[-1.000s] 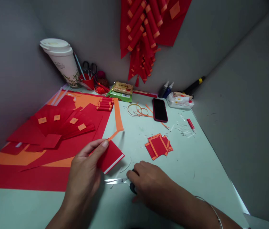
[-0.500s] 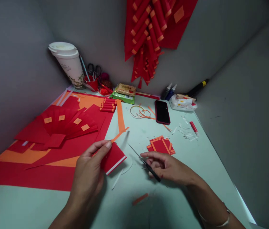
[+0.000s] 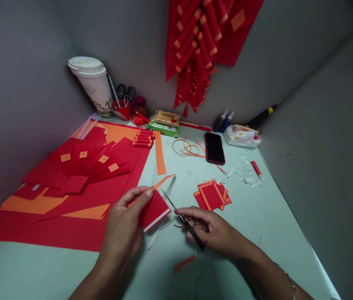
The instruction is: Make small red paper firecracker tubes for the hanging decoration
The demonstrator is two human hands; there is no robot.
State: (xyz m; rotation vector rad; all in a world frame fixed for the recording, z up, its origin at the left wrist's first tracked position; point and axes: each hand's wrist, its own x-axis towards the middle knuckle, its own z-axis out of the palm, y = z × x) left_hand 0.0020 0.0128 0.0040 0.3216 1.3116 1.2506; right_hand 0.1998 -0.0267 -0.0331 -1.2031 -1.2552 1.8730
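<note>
While the L hand (image 3: pixel 126 221) pinches the red card (image 3: pixel 154 210) betw. thumb & fingers, w/ a thin orange strip (image 3: pixel 164 181) caught in the same grip, the R hand (image 3: pixel 212 231) is closed around black-handled scissors (image 3: pixel 189 228). Card is front-center over the table (image 3: pixel 267 216), tilted, white band (image 3: pixel 157 220) along its lower R edge; thin strip pokes out past the thumb to upper R, end loose. Scissors point up-L, tip right by card's top edge; can't tell if touching, & blades are too edge-on to tell if apart. Orange scrap (image 3: pixel 185 263) on table on the near side of R hand, a bit blurry. Framed cards (image 3: pixel 211 196), red w/ orange borders, overlap in a pile just beyond R hand. Wide strip (image 3: pixel 160 154), also orange, lies flat beyond L hand; rolls (image 3: pixel 143 138), red w/ orange ends, just L of its top. Red sheets (image 3: pixel 54 231) + orange paper spread over L side, red fan (image 3: pixel 95 160) w/ orange squares on top. Mid-R: thin rings (image 3: pixel 182 147), phone (image 3: pixel 215 148) face up w/ dark screen, then red tube (image 3: pixel 256 170) beside white slivers (image 3: pixel 245 173). Back edge, L to R: white cup (image 3: pixel 94 89), red pot (image 3: pixel 124 111) w/ other scissors, snack packs (image 3: pixel 165 121), 2 small bottles (image 3: pixel 223 122), white pack (image 3: pixel 242 136). Red/orange firecracker decor (image 3: pixel 200 37) on back wall.
</note>
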